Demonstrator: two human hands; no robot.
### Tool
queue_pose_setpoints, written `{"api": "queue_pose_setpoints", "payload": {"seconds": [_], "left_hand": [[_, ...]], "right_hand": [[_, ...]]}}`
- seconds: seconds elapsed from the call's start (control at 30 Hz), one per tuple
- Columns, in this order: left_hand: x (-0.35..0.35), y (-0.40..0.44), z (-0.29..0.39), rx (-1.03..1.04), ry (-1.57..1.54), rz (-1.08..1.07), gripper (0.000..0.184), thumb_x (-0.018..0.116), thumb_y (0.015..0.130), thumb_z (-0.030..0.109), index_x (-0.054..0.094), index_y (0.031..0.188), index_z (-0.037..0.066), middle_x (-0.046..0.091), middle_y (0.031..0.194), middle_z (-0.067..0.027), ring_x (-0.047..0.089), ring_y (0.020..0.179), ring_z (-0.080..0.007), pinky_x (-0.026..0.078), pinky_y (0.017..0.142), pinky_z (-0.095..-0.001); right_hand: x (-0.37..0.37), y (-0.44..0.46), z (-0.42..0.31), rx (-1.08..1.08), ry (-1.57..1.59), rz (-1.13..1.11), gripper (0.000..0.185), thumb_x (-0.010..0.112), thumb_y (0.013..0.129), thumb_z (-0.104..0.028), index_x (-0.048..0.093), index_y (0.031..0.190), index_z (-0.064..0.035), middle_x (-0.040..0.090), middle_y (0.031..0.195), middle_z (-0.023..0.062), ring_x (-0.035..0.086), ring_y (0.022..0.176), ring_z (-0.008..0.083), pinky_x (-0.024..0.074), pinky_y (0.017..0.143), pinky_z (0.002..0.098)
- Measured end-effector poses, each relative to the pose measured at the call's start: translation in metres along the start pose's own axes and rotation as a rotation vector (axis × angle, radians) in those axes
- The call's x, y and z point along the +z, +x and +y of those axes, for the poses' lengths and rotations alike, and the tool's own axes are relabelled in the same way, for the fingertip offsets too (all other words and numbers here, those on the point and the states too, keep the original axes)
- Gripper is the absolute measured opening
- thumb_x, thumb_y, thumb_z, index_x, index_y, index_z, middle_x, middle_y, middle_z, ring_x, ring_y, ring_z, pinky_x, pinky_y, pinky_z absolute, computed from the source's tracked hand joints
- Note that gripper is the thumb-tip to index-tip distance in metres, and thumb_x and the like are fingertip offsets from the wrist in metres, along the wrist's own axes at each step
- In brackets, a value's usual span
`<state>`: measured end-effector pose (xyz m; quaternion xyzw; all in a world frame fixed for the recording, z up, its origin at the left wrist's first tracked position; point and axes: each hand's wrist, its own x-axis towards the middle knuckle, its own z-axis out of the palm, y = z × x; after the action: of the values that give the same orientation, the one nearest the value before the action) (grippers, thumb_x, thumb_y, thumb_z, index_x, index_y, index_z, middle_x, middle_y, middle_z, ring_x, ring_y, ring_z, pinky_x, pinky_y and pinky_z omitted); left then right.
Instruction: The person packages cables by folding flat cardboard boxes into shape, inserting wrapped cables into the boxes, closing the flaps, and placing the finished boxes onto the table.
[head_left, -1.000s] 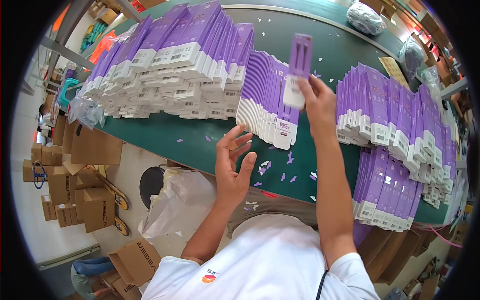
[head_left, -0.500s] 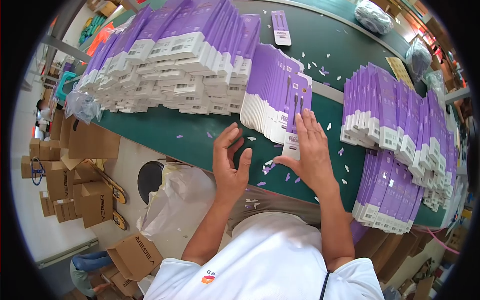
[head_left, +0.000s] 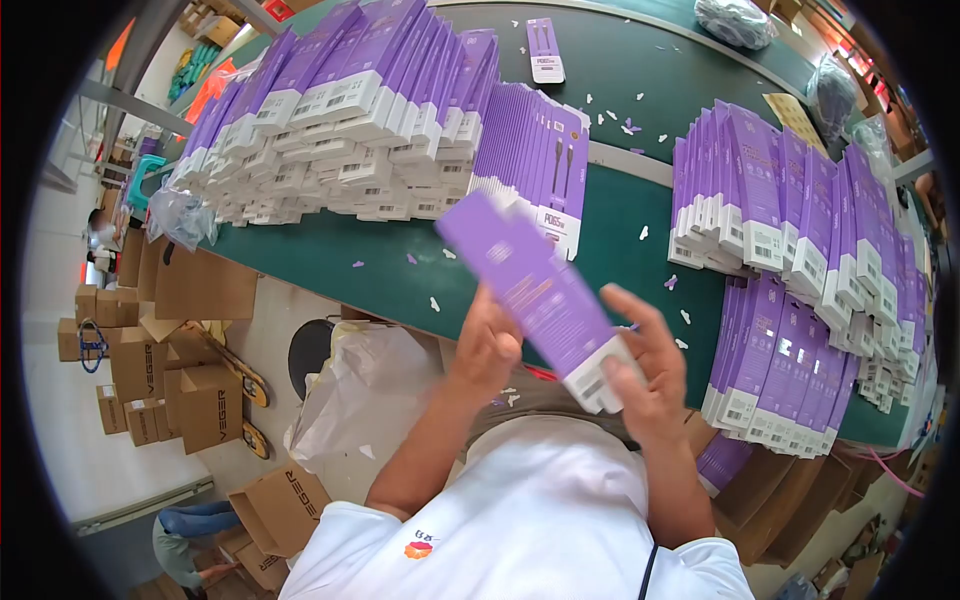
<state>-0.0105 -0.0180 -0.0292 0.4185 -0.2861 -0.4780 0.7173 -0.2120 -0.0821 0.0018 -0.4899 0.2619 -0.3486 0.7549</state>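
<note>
A flat purple-and-white cable box (head_left: 540, 290) is held tilted above the near table edge, its printed back facing up and slightly blurred. My right hand (head_left: 650, 375) grips its white lower end, thumb on the face and index finger raised off the side. My left hand (head_left: 485, 345) is at the box's left edge; its fingers are partly hidden behind the box, so I cannot tell whether they grip it. Just beyond stands a leaning row of similar boxes (head_left: 565, 170), the front one showing two black cables.
A tall pile of purple-and-white boxes (head_left: 340, 110) stands at left, and more stacks (head_left: 780, 220) at right. One box (head_left: 545, 50) lies farther back. Small cut-out scraps (head_left: 644, 233) dot the green table (head_left: 340, 250). Cartons (head_left: 210, 405) and a person (head_left: 180, 540) are at lower left.
A box has come off the near end of the row and is now in my right hand, back face up, closer to my body. Both hands have moved down toward me.
</note>
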Motion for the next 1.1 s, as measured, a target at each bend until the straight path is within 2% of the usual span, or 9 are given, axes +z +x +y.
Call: {"api": "queue_pose_setpoints", "payload": {"seconds": [0.1,0.2,0.27,0.43,0.73,0.83,0.9,1.0,1.1], "left_hand": [[-0.009,0.009,0.001,-0.048,-0.148,-0.139,0.105,0.088,0.091,0.064,0.044,0.165,0.004,0.070,0.138,-0.0173,0.071,0.130,-0.0322,0.057,0.116,-0.0519],[-0.009,0.007,-0.003,-0.093,-0.210,-0.118,0.060,0.089,0.099,0.045,0.065,0.136,0.004,0.074,0.108,-0.0104,0.076,0.105,-0.0243,0.063,0.109,-0.0499],[-0.017,0.005,-0.018,-0.063,-0.162,-0.111,0.055,0.093,0.096,0.039,0.068,0.130,0.004,0.075,0.099,-0.0094,0.078,0.097,-0.0236,0.066,0.099,-0.0456],[-0.001,-0.007,-0.007,-0.163,0.187,0.251,0.036,0.096,0.091,0.011,0.076,0.118,-0.002,0.083,0.102,-0.0157,0.082,0.087,-0.0207,0.068,0.074,-0.0330],[-0.005,-0.008,-0.007,-0.149,-0.073,-0.114,0.090,0.061,0.106,0.076,0.066,0.146,-0.004,0.079,0.110,-0.0166,0.078,0.101,-0.0219,0.066,0.084,-0.0339],[0.004,-0.001,-0.013,-0.122,-0.351,-0.226,0.087,0.057,0.109,0.075,0.067,0.143,-0.004,0.076,0.103,-0.0136,0.074,0.093,-0.0203,0.063,0.080,-0.0342],[0.003,-0.003,-0.004,-0.165,-0.115,-0.118,0.082,0.050,0.115,0.069,0.065,0.147,-0.005,0.076,0.105,-0.0105,0.074,0.095,-0.0175,0.062,0.083,-0.0319],[-0.001,-0.005,0.003,-0.201,0.131,-0.070,0.077,0.045,0.119,0.064,0.063,0.149,-0.005,0.075,0.110,-0.0091,0.073,0.101,-0.0146,0.061,0.087,-0.0299],[0.002,-0.004,0.007,-0.195,0.193,-0.121,0.074,0.042,0.121,0.061,0.061,0.151,-0.004,0.074,0.118,-0.0095,0.071,0.109,-0.0139,0.059,0.092,-0.0296]], "right_hand": [[-0.001,-0.012,0.032,-0.049,-0.096,-0.100,0.063,0.051,0.098,0.012,0.055,0.161,0.0040,0.074,0.138,0.0131,0.073,0.119,0.0157,0.0549,0.108,0.0315],[0.005,-0.015,0.038,-0.039,-0.114,-0.052,0.058,0.075,0.099,0.002,0.060,0.155,0.0036,0.075,0.136,0.0125,0.074,0.117,0.0172,0.0583,0.105,0.0336],[0.007,-0.008,0.035,0.004,-0.291,-0.031,0.059,0.094,0.092,-0.014,0.066,0.142,0.0018,0.078,0.129,0.0118,0.076,0.114,0.0176,0.0611,0.101,0.0350],[0.033,-0.005,0.036,0.003,-0.432,0.093,0.043,0.097,0.090,-0.015,0.072,0.121,-0.0008,0.082,0.108,0.0066,0.078,0.093,0.0167,0.0633,0.087,0.0325],[0.015,-0.004,0.059,0.221,0.216,0.008,0.022,0.092,0.094,-0.002,0.071,0.098,-0.0054,0.079,0.093,0.0007,0.071,0.085,0.0034,0.0566,0.073,0.0240],[0.016,-0.006,0.073,0.240,0.357,-0.008,0.020,0.092,0.095,-0.003,0.072,0.096,-0.0059,0.078,0.091,-0.0002,0.069,0.083,0.0023,0.0543,0.069,0.0239],[0.019,-0.008,0.077,0.240,0.400,0.006,0.019,0.092,0.096,-0.005,0.073,0.097,-0.0046,0.078,0.089,-0.0011,0.068,0.082,0.0017,0.0533,0.068,0.0241],[0.004,-0.005,0.065,0.206,-0.104,-0.020,0.019,0.092,0.096,-0.010,0.077,0.106,-0.0038,0.080,0.093,0.0026,0.074,0.082,0.0092,0.0571,0.071,0.0273],[0.003,0.007,0.041,-0.457,-0.830,0.087,0.028,0.092,0.095,-0.017,0.079,0.115,-0.0030,0.082,0.105,0.0102,0.079,0.090,0.0222,0.0617,0.077,0.0322]]}}
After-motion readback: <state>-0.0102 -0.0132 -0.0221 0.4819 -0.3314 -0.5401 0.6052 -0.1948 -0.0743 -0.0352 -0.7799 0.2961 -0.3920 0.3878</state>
